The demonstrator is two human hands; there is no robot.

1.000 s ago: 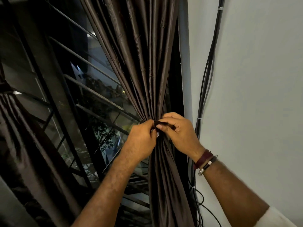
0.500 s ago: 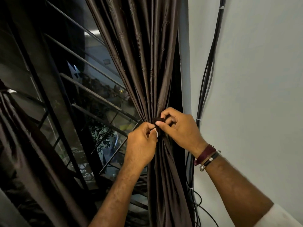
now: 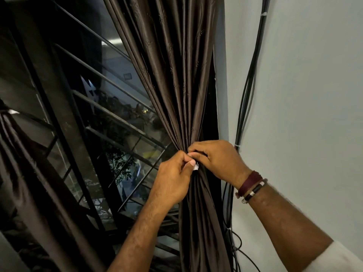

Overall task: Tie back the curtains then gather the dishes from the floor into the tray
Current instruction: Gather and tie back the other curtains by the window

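Head view: both hands, left hand (image 3: 172,177) and right hand (image 3: 218,160), pinch a tie at the waist of the upright, gathered dark brown satin curtain (image 3: 176,79), meeting at its front.

The gathered curtain (image 3: 176,85) hangs down the middle, pinched in at about 6 o'clock of its upper spread, where both hands meet on it. The left hand (image 3: 172,179) lies at 8 o'clock of that pinch, the right hand (image 3: 220,160) at 3 o'clock. The window bars (image 3: 110,116) stand behind, at 9 o'clock. The cables (image 3: 247,91) run down the wall (image 3: 304,105) at 3 o'clock. A second curtain (image 3: 29,173) hangs at far 9 o'clock.
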